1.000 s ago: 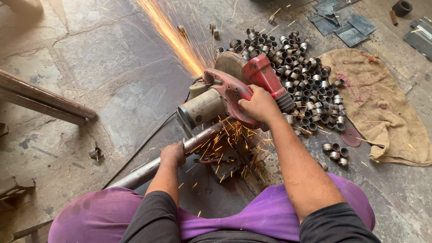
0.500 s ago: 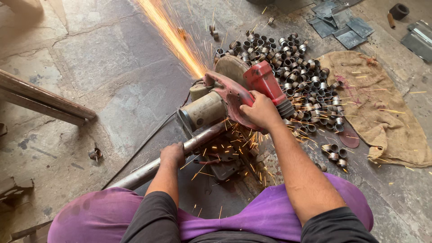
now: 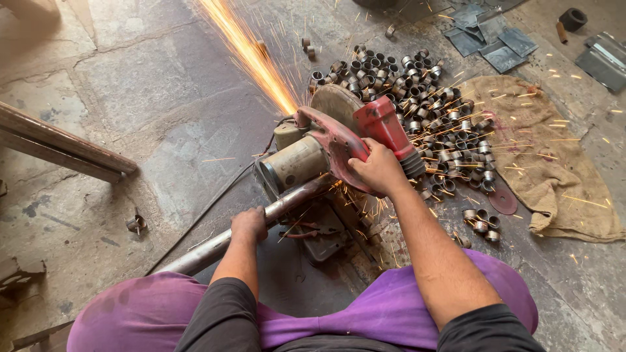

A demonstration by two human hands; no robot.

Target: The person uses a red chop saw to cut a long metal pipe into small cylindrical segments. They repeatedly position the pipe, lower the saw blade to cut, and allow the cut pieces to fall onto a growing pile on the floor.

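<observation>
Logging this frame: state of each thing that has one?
Red chop saw: running, throwing sparks.
Long grey metal pipe: lying under the blade, mid-cut.
Left hand: closed on pipe.
Right hand: closed on saw handle.
Short cut pipe rings: heaped loose on floor.
Brown burlap sack: lying rumpled.

- Right hand (image 3: pixel 378 171) grips the red handle of a chop saw (image 3: pixel 326 146).
- Left hand (image 3: pixel 248 225) holds a steel pipe (image 3: pixel 215 246) under the blade.
- Sparks (image 3: pixel 244 52) fly forward.
- Cut pipe rings (image 3: pixel 424 98) lie heaped beside burlap sacking (image 3: pixel 548 156).

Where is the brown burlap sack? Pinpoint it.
The brown burlap sack lies on the floor at the head view's right, just beyond the heap of short cut metal rings.
</observation>
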